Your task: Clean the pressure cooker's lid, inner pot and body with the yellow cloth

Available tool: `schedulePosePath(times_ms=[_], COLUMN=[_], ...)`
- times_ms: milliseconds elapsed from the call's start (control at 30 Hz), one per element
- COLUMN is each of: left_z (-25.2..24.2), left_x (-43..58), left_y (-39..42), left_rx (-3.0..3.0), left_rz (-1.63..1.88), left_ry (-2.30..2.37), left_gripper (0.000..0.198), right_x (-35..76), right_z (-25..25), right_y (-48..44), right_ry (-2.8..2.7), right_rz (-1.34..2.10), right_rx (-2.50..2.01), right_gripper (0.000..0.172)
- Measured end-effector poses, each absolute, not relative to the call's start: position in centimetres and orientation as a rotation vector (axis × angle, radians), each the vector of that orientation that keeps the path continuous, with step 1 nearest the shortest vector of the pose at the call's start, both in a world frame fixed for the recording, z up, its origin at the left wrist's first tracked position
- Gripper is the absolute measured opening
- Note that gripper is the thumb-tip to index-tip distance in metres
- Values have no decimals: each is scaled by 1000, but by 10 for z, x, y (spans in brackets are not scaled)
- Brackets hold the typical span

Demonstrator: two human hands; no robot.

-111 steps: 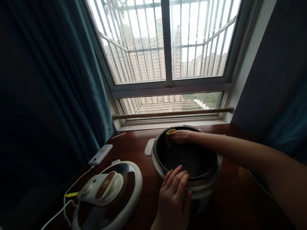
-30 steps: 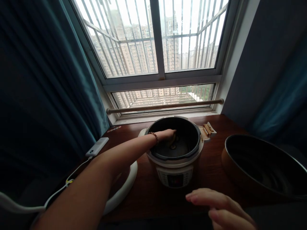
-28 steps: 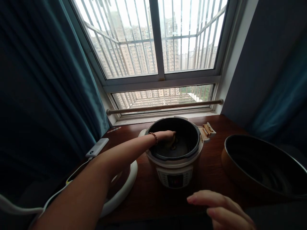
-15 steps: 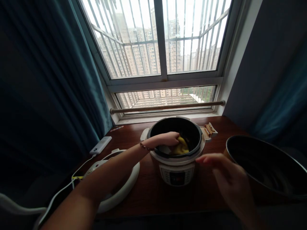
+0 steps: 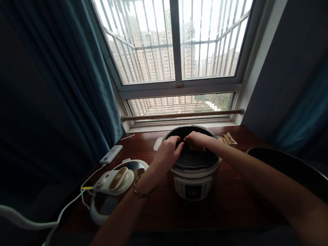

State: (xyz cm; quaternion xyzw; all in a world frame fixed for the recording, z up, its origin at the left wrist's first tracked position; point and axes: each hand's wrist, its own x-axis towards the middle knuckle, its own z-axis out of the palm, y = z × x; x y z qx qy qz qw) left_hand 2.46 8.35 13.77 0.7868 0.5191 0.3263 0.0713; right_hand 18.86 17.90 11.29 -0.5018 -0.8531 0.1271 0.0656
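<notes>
A white electric pressure cooker stands open on the wooden table, its dark well facing up. My right hand reaches in over the far rim with its fingers closed on a yellow cloth. My left hand rests on the cooker's near-left rim, fingers curled over the edge into the well. The two hands almost touch above the opening. A beaded bracelet sits on my left wrist.
The cooker's lid lies upside up at the left, beside a white power bank and a white cable. A dark inner pot stands at the right. Window, rail and curtains close the back.
My right hand has moved from the front of the table into the cooker and now holds the yellow cloth. My left hand has come out of the well onto the rim.
</notes>
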Motion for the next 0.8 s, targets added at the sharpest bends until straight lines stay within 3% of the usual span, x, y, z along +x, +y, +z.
schedulePosePath(times_ms=[133,333,467,667,800], left_z=[108,63,62,61,59], left_x=[26,32,31,31,31], left_y=[38,23,25,23,23], left_rx=[2521,2843,2849,2806,2784], left_rz=[1036,1120,1146,1171,1176], left_ry=[1514,1558,1545,1521,1504], left_gripper=[26,32,34,35,35], right_x=[176,159,164,184,196], right_z=[97,82,86,100,112], right_y=[200,198,179,141,133], right_ry=[-2746,-2916,-2932,-2918,-2793], right_rz=[424,825,1034,1539,1621], right_rx=[-1566,-1679,-1663,-1492,-1413], right_gripper=[25,27,22,32,42])
